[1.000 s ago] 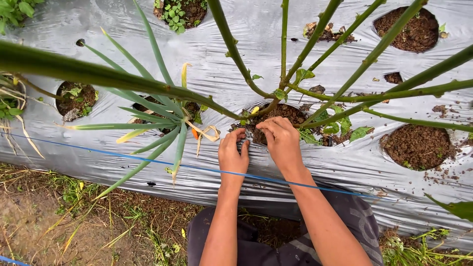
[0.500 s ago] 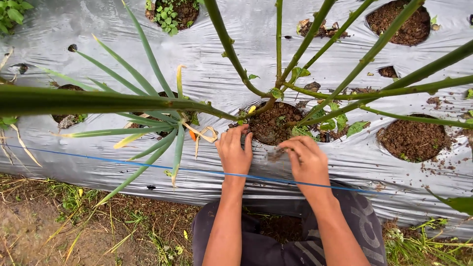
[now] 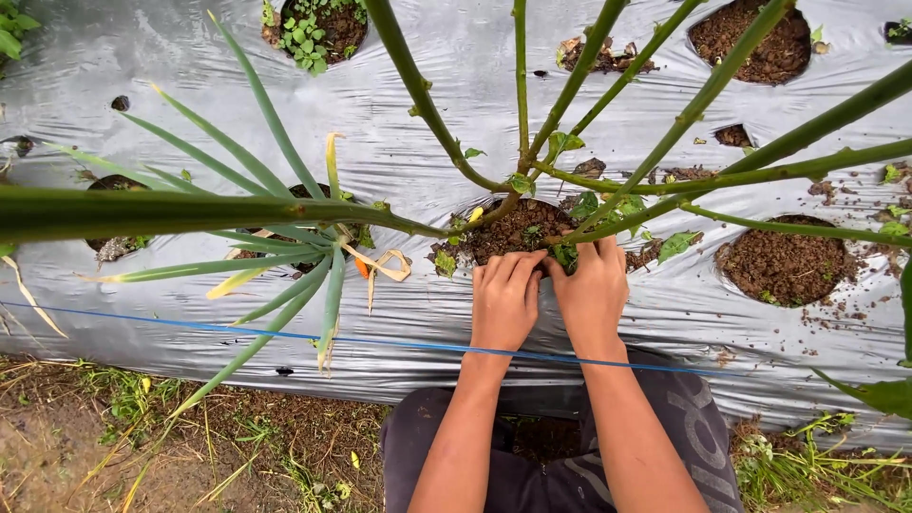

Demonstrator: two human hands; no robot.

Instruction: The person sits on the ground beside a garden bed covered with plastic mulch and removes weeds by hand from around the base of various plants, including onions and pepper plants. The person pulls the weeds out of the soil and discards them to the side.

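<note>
My left hand (image 3: 503, 299) lies on the silver plastic mulch (image 3: 456, 85) at the near rim of a round planting hole (image 3: 518, 228) filled with brown soil, fingers close together and pointing into it. My right hand (image 3: 594, 290) rests right beside it. Its fingertips are down among small green weeds (image 3: 570, 255) at the hole's edge, and whether they grip any is hidden. A branching green plant stem (image 3: 503, 201) rises from this hole and spreads over the view.
A spiky plant with long narrow leaves (image 3: 285, 209) grows from the hole to the left. Other soil holes lie at the right (image 3: 784, 266) and at the top (image 3: 746, 43). A blue string (image 3: 190, 326) runs across above my wrists. Grass (image 3: 142, 427) borders the bed.
My right hand pulled back from the hole with bits of soil, then returned to its rim. My left hand shifted right along the rim until it lay beside the right hand.
</note>
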